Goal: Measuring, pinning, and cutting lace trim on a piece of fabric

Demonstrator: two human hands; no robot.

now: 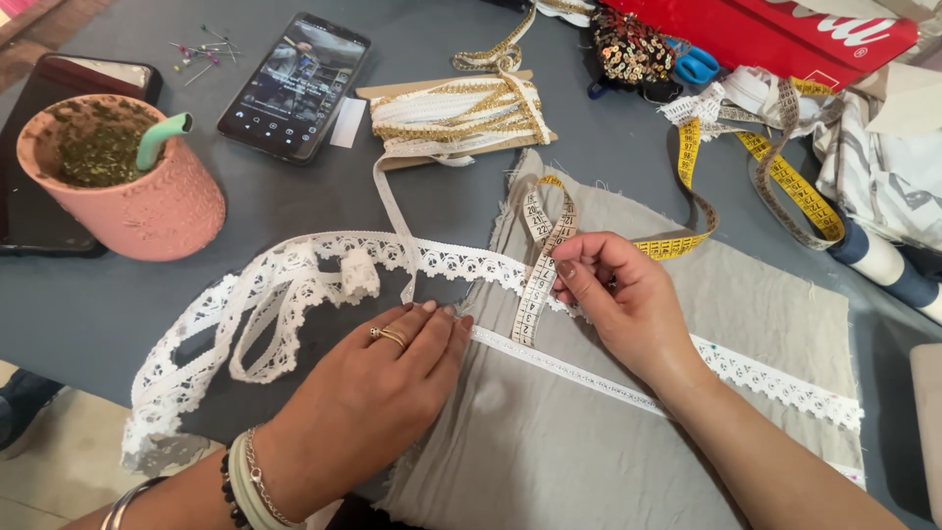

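Hands (392,373) on tape measure (538,280); pink cup (147,211), phone (292,86) beside

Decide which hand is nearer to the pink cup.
Left. The left hand lies flat on the grey fabric, right of the pink cup; the right hand sits farther right, pinching the measuring tape.

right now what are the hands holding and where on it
Right hand pinches the white and yellow measuring tape at its fold; left hand presses the tape flat on grey fabric.
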